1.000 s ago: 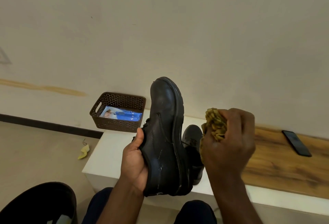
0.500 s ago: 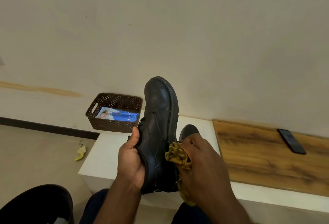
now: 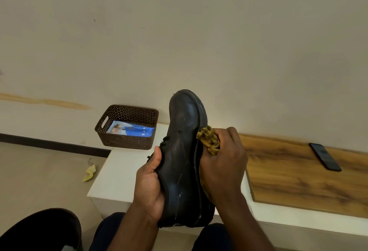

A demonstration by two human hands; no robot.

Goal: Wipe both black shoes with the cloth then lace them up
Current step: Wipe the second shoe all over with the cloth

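A black shoe (image 3: pixel 182 151) stands on end in front of me, toe up and sole edge to the right. My left hand (image 3: pixel 149 187) grips its collar and heel side from the left. A bunched yellow-brown cloth (image 3: pixel 209 140) is held in my right hand (image 3: pixel 223 161) and pressed against the shoe's right sole edge at mid height. The second black shoe is hidden behind the held shoe and my right hand.
A low white bench (image 3: pixel 117 173) runs across in front of my knees, with a wooden panel (image 3: pixel 298 179) on its right part. A black phone (image 3: pixel 325 157) lies on the panel. A brown perforated basket (image 3: pixel 127 127) holding a blue packet stands at the bench's back left. A yellow scrap (image 3: pixel 89 173) lies on the floor.
My right hand came down with the cloth onto the shoe's lower right side, then slid up along the sole edge. The second shoe, visible before, is now covered.
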